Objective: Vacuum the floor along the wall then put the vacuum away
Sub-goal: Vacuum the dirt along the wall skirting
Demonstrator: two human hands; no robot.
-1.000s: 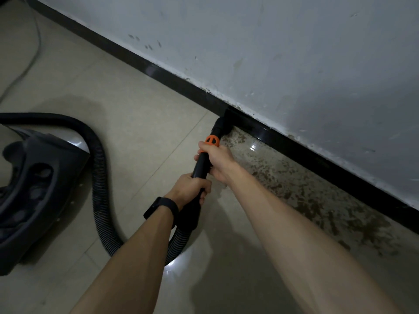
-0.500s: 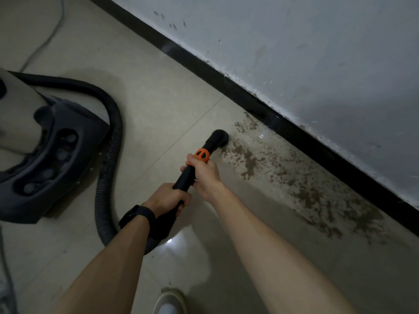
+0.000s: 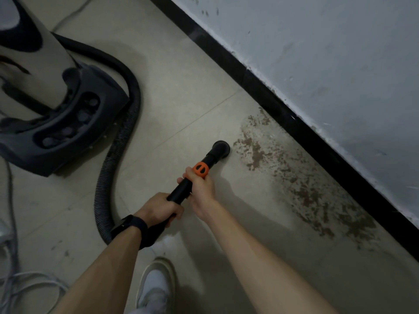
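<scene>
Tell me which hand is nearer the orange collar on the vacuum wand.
Right. The right hand grips the wand just behind the orange collar; the left hand grips farther back, where the wand meets the hose.

text: none readable | labels: none | numbers: none | signs: none

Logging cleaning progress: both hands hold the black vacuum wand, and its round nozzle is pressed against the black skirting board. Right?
Not quite. In the head view the left hand and right hand do hold the black vacuum wand, but its round black nozzle sits on the beige floor tile, clear of the black skirting board, beside the brown dirt patch.
</scene>
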